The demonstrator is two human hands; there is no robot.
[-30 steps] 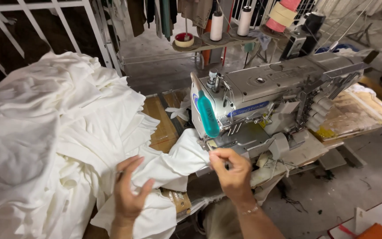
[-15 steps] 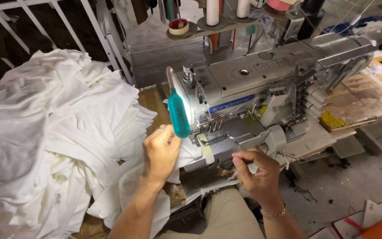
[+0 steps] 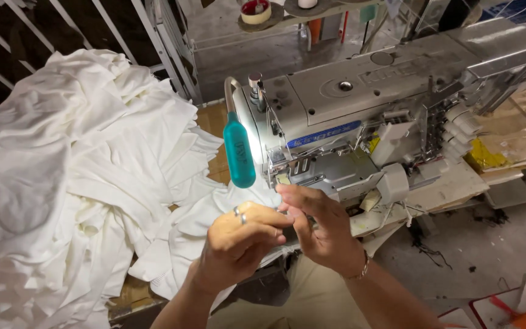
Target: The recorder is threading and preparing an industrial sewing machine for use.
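Bright light glares off the white cloth (image 3: 74, 183). The floor is dimmer. Edges bend slightly; focus is sharp.

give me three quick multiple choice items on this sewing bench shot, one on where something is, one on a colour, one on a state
1. Where does the pile of white fabric lie?
A. left of the sewing machine
B. on top of the machine
C. on the floor at right

2. What colour is the lamp head on the bent arm by the needle end?
A. red
B. teal
C. yellow

3. How are the two hands placed?
A. both flat on the pile
B. close together in front of the machine
C. one raised overhead

Answers:
1 A, the cloth heaps up left of the sewing machine.
2 B, its casing is plainly teal.
3 B, the left hand and right hand meet just below the needle area.
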